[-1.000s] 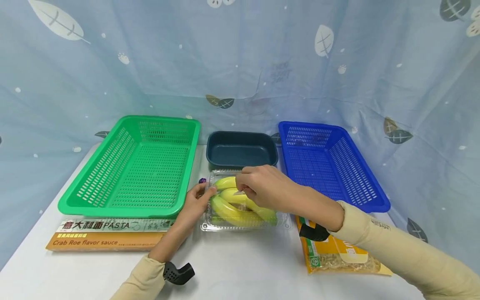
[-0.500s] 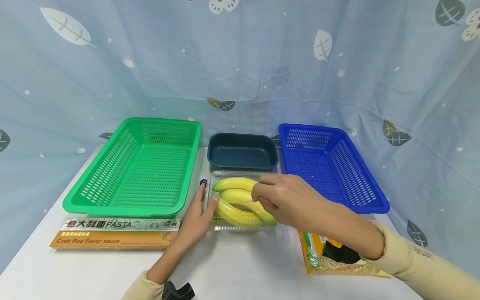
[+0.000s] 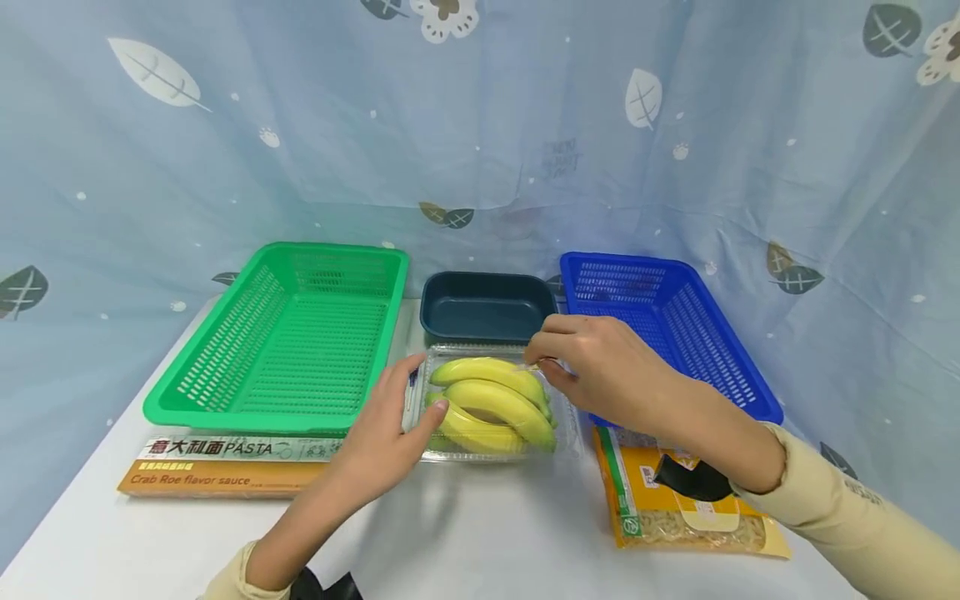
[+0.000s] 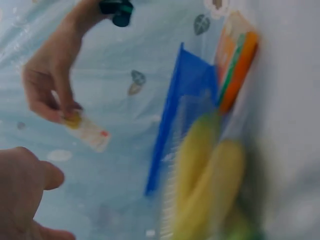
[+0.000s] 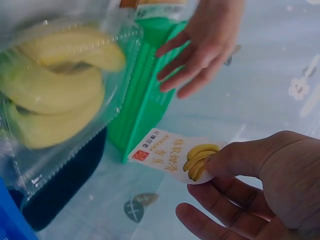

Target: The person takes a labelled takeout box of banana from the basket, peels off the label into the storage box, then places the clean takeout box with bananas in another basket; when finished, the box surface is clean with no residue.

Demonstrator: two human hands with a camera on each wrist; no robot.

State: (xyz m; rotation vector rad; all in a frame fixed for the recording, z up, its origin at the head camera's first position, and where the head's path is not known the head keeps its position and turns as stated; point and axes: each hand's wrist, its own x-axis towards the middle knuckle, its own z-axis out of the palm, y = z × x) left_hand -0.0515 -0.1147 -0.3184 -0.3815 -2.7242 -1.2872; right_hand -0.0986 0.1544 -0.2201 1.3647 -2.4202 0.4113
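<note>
Yellow bananas [image 3: 495,404] lie in a clear plastic clamshell box [image 3: 567,433] at the middle of the table. Above the box's right part, my right hand [image 3: 600,362] pinches a small white label [image 5: 172,152] between thumb and fingers. In the right wrist view the label bears a banana picture, gold lettering and a red mark; it hangs apart from the box. My left hand [image 3: 390,429] is at the box's left side, thumb and fingers spread, holding nothing. I cannot tell whether it touches the box. A small dark thing [image 3: 413,377] beside the box is partly hidden by its fingers.
A green basket [image 3: 161,408] stands at left, a dark blue tub [image 3: 487,279] behind the box, and a blue basket [image 3: 750,383] at right. A pasta box [image 3: 217,479] lies front left, an orange food packet [image 3: 697,517] front right under my right forearm.
My right hand has moved right and up from over the bananas, carrying the label. My left hand has lifted from the box's left edge, its fingers spreading.
</note>
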